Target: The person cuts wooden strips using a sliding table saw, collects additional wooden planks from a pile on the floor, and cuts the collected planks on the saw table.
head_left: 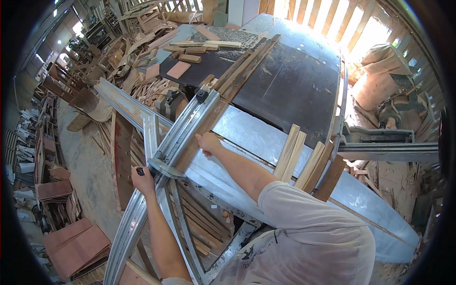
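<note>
My left hand (144,180) is wrapped round a small black handle (139,171) beside the metal fence of a sliding table saw. My right hand (209,143) is closed at the edge of a brown wooden strip (191,156), its thumb side touching the wood. This strip lies flat along the ribbed aluminium fence (183,127), over the grey metal saw table (237,124). A metal clamp bracket (165,167) sits across the fence's near end, between my hands. A black knob (202,95) stands at the fence's far end.
Several pale and brown strips (309,164) lie across the table to the right of my right arm. Long brown boards (247,66) rest on the dark tabletop (289,90) ahead. Scrap wood (154,90) is piled at the far left; reddish panels (76,244) lie at the lower left.
</note>
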